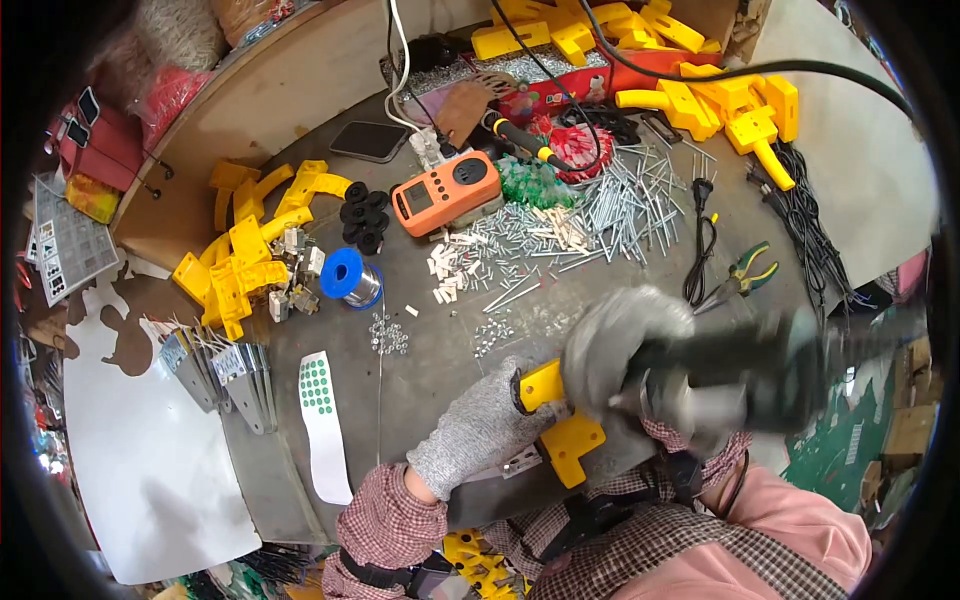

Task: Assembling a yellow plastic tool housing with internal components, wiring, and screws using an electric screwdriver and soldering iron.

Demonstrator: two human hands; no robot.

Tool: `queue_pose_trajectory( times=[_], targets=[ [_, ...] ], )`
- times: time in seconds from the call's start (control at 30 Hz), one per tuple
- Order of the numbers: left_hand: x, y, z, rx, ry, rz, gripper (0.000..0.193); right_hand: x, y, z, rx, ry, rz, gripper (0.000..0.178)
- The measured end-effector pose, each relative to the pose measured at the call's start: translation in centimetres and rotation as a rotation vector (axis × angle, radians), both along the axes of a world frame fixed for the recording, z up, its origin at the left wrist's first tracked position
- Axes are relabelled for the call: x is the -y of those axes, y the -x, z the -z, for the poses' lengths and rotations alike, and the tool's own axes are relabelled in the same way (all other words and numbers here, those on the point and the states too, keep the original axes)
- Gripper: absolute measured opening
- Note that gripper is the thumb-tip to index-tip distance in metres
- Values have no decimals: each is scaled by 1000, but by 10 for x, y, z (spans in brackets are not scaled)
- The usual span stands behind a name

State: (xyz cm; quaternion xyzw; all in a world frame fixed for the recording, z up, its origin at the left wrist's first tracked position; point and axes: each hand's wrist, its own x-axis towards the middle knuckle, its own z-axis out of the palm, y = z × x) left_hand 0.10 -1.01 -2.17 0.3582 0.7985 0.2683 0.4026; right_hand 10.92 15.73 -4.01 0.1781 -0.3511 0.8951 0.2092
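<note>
My left hand (484,425), in a grey knit glove, grips a yellow plastic handle part (575,445) close to the front edge of the bench. Its thumb lies across the part. My right hand (628,345), also gloved and smeared by motion, is wrapped round a dark power drill (740,375). The drill lies sideways, its body stretching to the right of the yellow part; its tip is hidden. Beneath the left hand a small metal piece (520,462) shows beside the yellow part. Small nuts (490,337) lie just beyond the hands.
Long screws (630,205) and white pegs (445,265) are heaped at the back centre. An orange meter (446,192), solder spool (352,278) and yellow parts (240,265) stand left. Pliers (745,275) and black cables (800,220) lie right. A sticker strip (322,430) lies front left.
</note>
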Motion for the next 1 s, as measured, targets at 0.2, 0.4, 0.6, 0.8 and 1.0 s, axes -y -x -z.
queue_pose_trajectory(
  times=[0.2,0.4,0.6,0.8,1.0],
  targets=[
    [0,-3,-13,-152,-147,85,47,-14,-22,9,43,1,-56,70],
    [1,-1,25,-6,-161,-28,66,41,35,-8,99,-14,-146,69],
    [12,3,11,3,-250,52,60,-30,-49,34,81,17,-250,70],
    [3,-4,7,79,-57,-34,63,10,20,39,94,66,-333,74],
    [11,7,51,5,-256,17,71,6,17,38,148,-57,-232,76]
  ],
)
